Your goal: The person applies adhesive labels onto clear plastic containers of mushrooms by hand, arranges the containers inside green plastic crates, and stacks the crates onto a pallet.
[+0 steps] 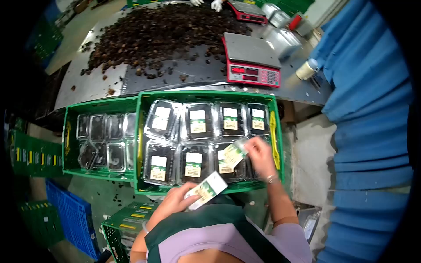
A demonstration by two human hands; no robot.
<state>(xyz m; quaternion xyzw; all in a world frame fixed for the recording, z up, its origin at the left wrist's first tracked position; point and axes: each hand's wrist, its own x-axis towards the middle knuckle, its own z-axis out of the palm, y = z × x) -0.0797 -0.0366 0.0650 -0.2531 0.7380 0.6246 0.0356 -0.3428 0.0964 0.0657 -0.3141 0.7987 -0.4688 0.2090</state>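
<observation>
My left hand (177, 199) grips white labels (208, 189) printed in green and yellow, just in front of the crate's near edge. Pinched in the fingers of my right hand (259, 155) is a single label (234, 153), tilted above the near row of packs. Beneath both hands, a green crate (206, 94) holds two rows of clear plastic boxes with dark contents. Labels show on the lids, such as the one on a far-row box (198, 120). My right hand and forearm partly hide the near-right box.
A second green crate (101, 105) with clear boxes adjoins on the left. Behind, a metal table (105, 85) carries a heap of dark brown pieces (162, 37) and red scales (252, 65). A blue curtain (368, 109) hangs right. Another person's gloved hands (216, 5) show at the back.
</observation>
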